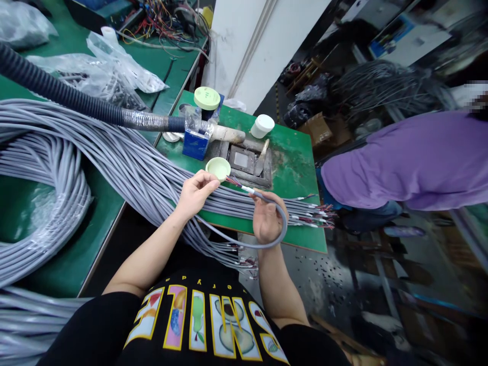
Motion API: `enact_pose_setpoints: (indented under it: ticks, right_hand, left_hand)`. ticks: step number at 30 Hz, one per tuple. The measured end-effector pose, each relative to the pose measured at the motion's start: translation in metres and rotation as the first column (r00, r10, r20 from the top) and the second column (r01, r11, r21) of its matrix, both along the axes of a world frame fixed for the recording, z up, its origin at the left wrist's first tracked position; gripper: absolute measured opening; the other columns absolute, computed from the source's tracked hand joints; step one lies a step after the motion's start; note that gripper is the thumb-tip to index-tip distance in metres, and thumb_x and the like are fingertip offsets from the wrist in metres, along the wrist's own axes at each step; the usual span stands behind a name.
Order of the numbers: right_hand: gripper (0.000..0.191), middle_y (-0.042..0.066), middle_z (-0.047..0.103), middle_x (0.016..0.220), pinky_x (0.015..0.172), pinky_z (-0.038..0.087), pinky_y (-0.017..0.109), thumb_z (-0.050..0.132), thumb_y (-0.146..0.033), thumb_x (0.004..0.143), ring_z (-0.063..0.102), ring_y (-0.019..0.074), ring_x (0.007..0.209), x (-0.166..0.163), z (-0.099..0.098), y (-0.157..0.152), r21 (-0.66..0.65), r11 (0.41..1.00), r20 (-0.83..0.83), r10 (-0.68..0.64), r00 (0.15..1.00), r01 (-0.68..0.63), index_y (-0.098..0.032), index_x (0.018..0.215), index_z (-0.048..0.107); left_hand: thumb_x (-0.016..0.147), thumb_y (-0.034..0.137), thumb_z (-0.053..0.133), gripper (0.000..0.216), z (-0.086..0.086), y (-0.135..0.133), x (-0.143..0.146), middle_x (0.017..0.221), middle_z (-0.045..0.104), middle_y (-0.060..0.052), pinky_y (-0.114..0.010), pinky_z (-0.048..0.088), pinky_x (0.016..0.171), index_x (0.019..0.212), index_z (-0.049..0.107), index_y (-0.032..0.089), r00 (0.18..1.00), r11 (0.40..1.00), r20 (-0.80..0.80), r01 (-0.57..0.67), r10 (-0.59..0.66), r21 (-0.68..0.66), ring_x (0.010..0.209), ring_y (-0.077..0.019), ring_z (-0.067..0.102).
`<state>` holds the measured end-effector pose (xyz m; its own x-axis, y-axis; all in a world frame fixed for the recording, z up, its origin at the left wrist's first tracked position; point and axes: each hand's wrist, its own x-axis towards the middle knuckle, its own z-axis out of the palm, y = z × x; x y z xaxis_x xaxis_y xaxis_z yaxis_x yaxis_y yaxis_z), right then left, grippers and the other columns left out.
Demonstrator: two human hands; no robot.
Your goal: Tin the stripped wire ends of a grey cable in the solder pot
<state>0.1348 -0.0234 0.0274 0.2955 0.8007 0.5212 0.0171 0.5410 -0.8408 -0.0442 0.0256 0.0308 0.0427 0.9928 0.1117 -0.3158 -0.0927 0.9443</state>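
Over the near edge of the green table point(301, 152), grips a grey cable point(284, 229) in the curled fingers point(263, 201) of the right hand point(267, 221), wrist rising from below. Points the stripped end, with its red and white wires point(234, 182), leftward; lets the rest loop round the hand's outer side and under the wrist. Pinches the fingertips point(212, 181) of the left hand point(196, 193) together just beside a pale green dish point(218, 168); cannot tell whether a wire sits between them. Stretches the left forearm up from the lower left, across a thick bundle of grey cables point(114, 152). Cannot make out anything inside the dish. Beyond, faces a metal tray point(249, 162) bearing a flat tool, a lidded white jar point(262, 126), a green-lidded jar point(206, 99) and a blue box point(195, 143).
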Motion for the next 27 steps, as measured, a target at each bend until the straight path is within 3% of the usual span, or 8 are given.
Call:
enact_pose_setpoints:
  ticks: [7, 10, 11, 13, 16, 17, 21, 27]
  right_hand:
    - [0.022, 0.004, 0.071, 0.09, 0.083, 0.056, 0.042, 0.057, -0.04, 0.086, 0.069, 0.0208, 0.087, 0.003, -0.002, 0.015, -0.063, 0.997, -0.053, -0.038, 0.998, 0.034, -0.024, 0.096, 0.067]
    - [0.02, 0.004, 0.071, 0.092, 0.082, 0.056, 0.039, 0.057, -0.036, 0.087, 0.068, 0.0203, 0.088, 0.006, 0.007, 0.024, -0.086, 0.992, 0.061, -0.083, 0.995, 0.088, -0.022, 0.096, 0.068]
    - [0.02, 0.004, 0.071, 0.093, 0.081, 0.056, 0.038, 0.057, -0.036, 0.088, 0.068, 0.02, 0.088, 0.006, 0.011, 0.029, -0.093, 0.989, 0.137, -0.098, 0.986, 0.112, -0.022, 0.095, 0.069]
    - [0.021, 0.004, 0.071, 0.094, 0.079, 0.055, 0.035, 0.055, -0.036, 0.089, 0.067, 0.0191, 0.087, 0.007, 0.021, 0.038, -0.099, 0.984, 0.313, -0.111, 0.943, 0.148, -0.021, 0.094, 0.07]
    - [0.023, 0.004, 0.071, 0.092, 0.079, 0.053, 0.033, 0.053, -0.037, 0.09, 0.065, 0.0179, 0.086, 0.004, 0.033, 0.055, -0.063, 0.986, 0.519, -0.099, 0.849, 0.154, -0.022, 0.094, 0.07]
    - [0.023, 0.003, 0.071, 0.092, 0.079, 0.053, 0.033, 0.052, -0.037, 0.091, 0.065, 0.0177, 0.085, 0.003, 0.035, 0.06, -0.046, 0.988, 0.561, -0.095, 0.822, 0.146, -0.022, 0.094, 0.07]
    - [0.025, 0.003, 0.07, 0.09, 0.077, 0.053, 0.031, 0.051, -0.039, 0.091, 0.065, 0.0166, 0.083, -0.002, 0.039, 0.076, -0.022, 0.993, 0.625, -0.078, 0.777, 0.118, -0.022, 0.091, 0.069]
    - [0.026, 0.001, 0.069, 0.08, 0.071, 0.053, 0.029, 0.051, -0.04, 0.091, 0.064, 0.0144, 0.074, -0.002, 0.052, 0.074, -0.016, 0.99, 0.579, -0.105, 0.809, 0.14, -0.021, 0.085, 0.069]
  left_hand:
    - [0.07, 0.036, 0.074, 0.023, 0.001, -0.002, -0.002, 0.068, 0.053, 0.001, -0.023, 0.037, 0.062, 0.067, 0.065, 0.016, 0.998, 0.998, -0.027, -0.058, 0.059, 0.026, 0.063, -0.0096, 0.046]
    - [0.072, 0.036, 0.073, 0.023, 0.013, -0.014, -0.004, 0.065, 0.056, -0.001, -0.024, 0.038, 0.059, 0.064, 0.066, 0.016, 0.987, 0.98, -0.049, 0.157, -0.152, 0.124, 0.06, -0.0104, 0.048]
    - [0.073, 0.036, 0.072, 0.022, 0.017, -0.02, -0.003, 0.064, 0.057, -0.002, -0.025, 0.038, 0.058, 0.064, 0.067, 0.017, 0.948, 0.934, -0.081, 0.318, -0.308, 0.161, 0.059, -0.0108, 0.048]
    - [0.076, 0.035, 0.07, 0.02, 0.022, -0.034, 0.004, 0.064, 0.06, -0.004, -0.025, 0.039, 0.055, 0.068, 0.071, 0.017, 0.743, 0.713, -0.18, 0.67, -0.645, 0.206, 0.057, -0.0119, 0.051]
    - [0.077, 0.034, 0.067, 0.016, 0.016, -0.052, 0.024, 0.07, 0.066, -0.006, -0.024, 0.042, 0.056, 0.077, 0.074, 0.019, 0.43, 0.384, -0.296, 0.901, -0.853, 0.204, 0.061, -0.0137, 0.056]
    - [0.077, 0.034, 0.067, 0.016, 0.011, -0.057, 0.031, 0.07, 0.066, -0.006, -0.024, 0.043, 0.057, 0.076, 0.074, 0.02, 0.419, 0.373, -0.328, 0.907, -0.847, 0.196, 0.061, -0.0137, 0.057]
    - [0.075, 0.035, 0.068, 0.016, -0.002, -0.06, 0.043, 0.065, 0.066, -0.004, -0.022, 0.042, 0.057, 0.071, 0.074, 0.021, 0.511, 0.478, -0.399, 0.858, -0.762, 0.186, 0.059, -0.0131, 0.057]
    - [0.072, 0.042, 0.07, 0.029, 0.019, -0.034, 0.001, 0.057, 0.062, -0.004, -0.022, 0.038, 0.047, 0.069, 0.071, 0.014, 0.62, 0.619, -0.114, 0.784, -0.777, 0.044, 0.047, -0.0107, 0.051]
